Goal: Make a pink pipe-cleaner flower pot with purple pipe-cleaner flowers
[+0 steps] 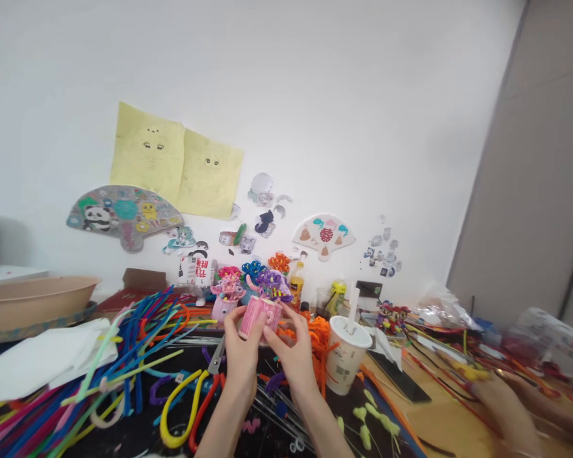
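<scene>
Both hands hold a small pink striped pot (pixel 254 318), tilted, in the middle of the view. My left hand (pixel 241 350) grips its left side, thumb on the front. From the right, my right hand (pixel 293 350) presses thumb and fingers against it. Just behind and above the pot are purple fuzzy flowers (pixel 273 280); I cannot tell if they stand in it. Another pink pot (pixel 224 309) with pink flowers stands behind my left hand. A scissor blade (pixel 216 357) shows beside my left wrist, near yellow and red loops (pixel 174 407).
Colourful pipe cleaners (pixel 134 356) pile up at left beside white sheets (pixel 33 362) and a large tan basin (pixel 33 299). A lidded paper cup (pixel 344 362) with a straw stands right of my hands. Another person's blurred hand (pixel 499 397) works at far right.
</scene>
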{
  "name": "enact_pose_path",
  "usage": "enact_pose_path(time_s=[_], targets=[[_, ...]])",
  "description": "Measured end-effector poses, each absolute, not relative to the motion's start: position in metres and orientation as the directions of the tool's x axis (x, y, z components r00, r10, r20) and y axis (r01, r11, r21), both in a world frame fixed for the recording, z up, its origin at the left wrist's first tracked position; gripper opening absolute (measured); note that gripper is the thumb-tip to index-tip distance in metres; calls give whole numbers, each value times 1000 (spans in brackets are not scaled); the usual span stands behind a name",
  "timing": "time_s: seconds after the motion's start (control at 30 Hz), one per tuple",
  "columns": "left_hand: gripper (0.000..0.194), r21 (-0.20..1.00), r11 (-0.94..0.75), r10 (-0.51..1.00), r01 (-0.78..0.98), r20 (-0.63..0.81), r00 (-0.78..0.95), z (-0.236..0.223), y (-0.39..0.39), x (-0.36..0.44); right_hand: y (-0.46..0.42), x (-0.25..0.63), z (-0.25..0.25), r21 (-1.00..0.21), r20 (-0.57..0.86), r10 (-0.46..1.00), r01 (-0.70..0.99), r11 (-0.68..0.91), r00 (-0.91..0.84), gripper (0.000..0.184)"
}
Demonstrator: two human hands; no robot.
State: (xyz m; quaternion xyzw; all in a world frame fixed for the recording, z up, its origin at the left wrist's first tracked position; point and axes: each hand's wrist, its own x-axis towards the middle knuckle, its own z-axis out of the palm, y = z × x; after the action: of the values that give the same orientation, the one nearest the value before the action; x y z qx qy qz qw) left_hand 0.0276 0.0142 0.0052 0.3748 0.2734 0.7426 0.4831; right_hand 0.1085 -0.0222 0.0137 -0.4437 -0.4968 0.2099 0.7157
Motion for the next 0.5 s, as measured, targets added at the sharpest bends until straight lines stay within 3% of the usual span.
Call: enact_pose_path(time_s=[0.2,0.5], targets=[[52,758,-362,932,-542,305,-196,7,12,27,-23,96,12,-805,496,781,-137,577,378,60],[51,811,-462,887,-360,425,-181,17,4,25,-32,99,24,-809,479,769,-128,574,423,57]])
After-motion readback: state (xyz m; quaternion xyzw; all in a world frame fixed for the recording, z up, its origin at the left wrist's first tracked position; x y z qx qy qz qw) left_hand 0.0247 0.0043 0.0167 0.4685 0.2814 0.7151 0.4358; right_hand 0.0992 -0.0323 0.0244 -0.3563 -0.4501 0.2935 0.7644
